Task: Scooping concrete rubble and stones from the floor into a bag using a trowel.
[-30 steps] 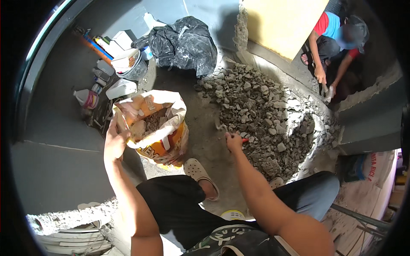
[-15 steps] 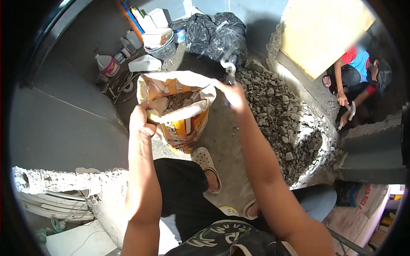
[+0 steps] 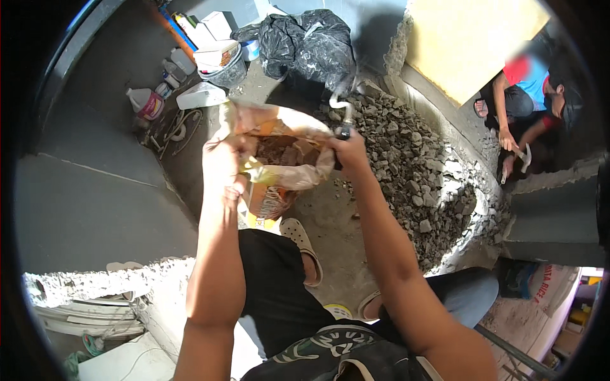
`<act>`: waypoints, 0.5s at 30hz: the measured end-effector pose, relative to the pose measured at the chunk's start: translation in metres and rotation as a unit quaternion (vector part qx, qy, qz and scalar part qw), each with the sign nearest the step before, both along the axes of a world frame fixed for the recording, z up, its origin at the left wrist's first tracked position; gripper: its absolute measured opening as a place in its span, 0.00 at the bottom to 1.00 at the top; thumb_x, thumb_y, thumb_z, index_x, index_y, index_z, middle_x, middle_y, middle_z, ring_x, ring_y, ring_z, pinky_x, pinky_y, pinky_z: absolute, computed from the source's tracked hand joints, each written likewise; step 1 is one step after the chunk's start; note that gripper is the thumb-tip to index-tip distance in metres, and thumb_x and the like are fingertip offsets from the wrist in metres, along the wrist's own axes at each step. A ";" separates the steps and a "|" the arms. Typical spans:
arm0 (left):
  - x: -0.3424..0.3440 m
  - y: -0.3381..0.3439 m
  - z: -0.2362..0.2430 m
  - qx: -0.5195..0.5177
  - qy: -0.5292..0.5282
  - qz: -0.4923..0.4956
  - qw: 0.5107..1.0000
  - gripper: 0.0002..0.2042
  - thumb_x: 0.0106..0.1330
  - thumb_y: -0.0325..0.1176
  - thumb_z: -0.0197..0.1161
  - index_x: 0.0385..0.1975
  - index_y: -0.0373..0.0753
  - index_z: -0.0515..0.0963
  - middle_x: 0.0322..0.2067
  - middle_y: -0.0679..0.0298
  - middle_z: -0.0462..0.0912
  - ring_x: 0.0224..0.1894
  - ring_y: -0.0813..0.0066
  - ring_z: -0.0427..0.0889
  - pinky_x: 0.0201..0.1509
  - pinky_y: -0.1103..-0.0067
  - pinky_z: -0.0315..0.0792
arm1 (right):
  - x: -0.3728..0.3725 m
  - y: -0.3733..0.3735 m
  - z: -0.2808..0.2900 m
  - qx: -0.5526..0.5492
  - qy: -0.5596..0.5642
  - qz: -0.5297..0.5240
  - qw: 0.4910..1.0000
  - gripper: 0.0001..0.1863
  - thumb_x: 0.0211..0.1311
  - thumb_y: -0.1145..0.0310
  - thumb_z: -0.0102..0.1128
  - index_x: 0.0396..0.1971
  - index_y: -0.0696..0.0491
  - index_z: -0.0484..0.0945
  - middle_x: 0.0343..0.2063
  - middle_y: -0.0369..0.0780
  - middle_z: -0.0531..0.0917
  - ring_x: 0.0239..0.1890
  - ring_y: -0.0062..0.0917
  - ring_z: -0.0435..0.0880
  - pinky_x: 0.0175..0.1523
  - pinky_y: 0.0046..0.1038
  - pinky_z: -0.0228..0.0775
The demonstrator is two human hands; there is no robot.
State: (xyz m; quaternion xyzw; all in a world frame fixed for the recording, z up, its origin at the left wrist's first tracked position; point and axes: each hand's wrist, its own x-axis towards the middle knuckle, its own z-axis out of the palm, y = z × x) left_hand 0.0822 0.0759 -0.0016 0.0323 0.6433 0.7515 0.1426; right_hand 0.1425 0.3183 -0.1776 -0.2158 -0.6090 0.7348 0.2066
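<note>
An orange printed sack stands in front of me, its pale rim rolled outward, with broken rubble inside. My left hand is closed around the left side of that rim. In my right hand is a hand tool with a dark handle and a bent metal neck, perhaps a trowel; its far end is blurred. The same hand is against the right side of the rim; whether its fingers also grip the sack I cannot tell. The sack's top is smeared by motion.
A heap of grey rubble lies to the right. Behind are black garbage bags, a loaded bucket and a pink-labelled jug. At the far right another person crouches holding a hammer.
My right hand has come down to the sack's right rim with the tool. The sack's mouth has shifted and tilted toward me, and my left hand has moved slightly up and right.
</note>
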 end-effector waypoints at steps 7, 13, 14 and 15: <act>-0.037 -0.027 -0.005 0.161 -0.115 0.052 0.979 0.09 0.51 0.20 0.54 0.32 0.32 0.77 0.31 0.55 0.82 0.32 0.59 0.81 0.46 0.66 0.78 | 0.052 -0.004 0.086 -0.101 0.029 -0.137 0.985 0.10 0.44 0.81 0.64 0.26 0.55 0.73 0.23 0.36 0.77 0.25 0.23 0.78 0.31 0.28 0.70; -0.072 -0.037 -0.012 0.206 -0.171 0.028 0.963 0.11 0.54 0.22 0.53 0.37 0.30 0.75 0.34 0.50 0.82 0.36 0.55 0.83 0.51 0.63 0.78 | -0.020 0.006 0.114 0.037 -0.006 -0.152 0.988 0.06 0.44 0.77 0.64 0.25 0.57 0.78 0.23 0.37 0.80 0.26 0.25 0.79 0.32 0.32 0.70; -0.073 -0.023 -0.010 0.206 -0.150 0.042 0.966 0.10 0.56 0.23 0.52 0.37 0.29 0.74 0.33 0.51 0.81 0.35 0.55 0.83 0.50 0.63 0.78 | -0.036 0.021 0.111 0.051 -0.008 -0.160 0.986 0.06 0.43 0.76 0.65 0.25 0.58 0.78 0.23 0.37 0.81 0.26 0.26 0.79 0.32 0.32 0.70; -0.079 -0.003 -0.012 0.188 -0.158 0.010 0.969 0.09 0.58 0.24 0.51 0.38 0.30 0.72 0.33 0.51 0.80 0.36 0.56 0.82 0.48 0.63 0.78 | -0.047 0.050 0.105 0.011 0.006 -0.148 0.989 0.07 0.44 0.76 0.65 0.25 0.58 0.78 0.24 0.38 0.81 0.27 0.25 0.79 0.33 0.32 0.71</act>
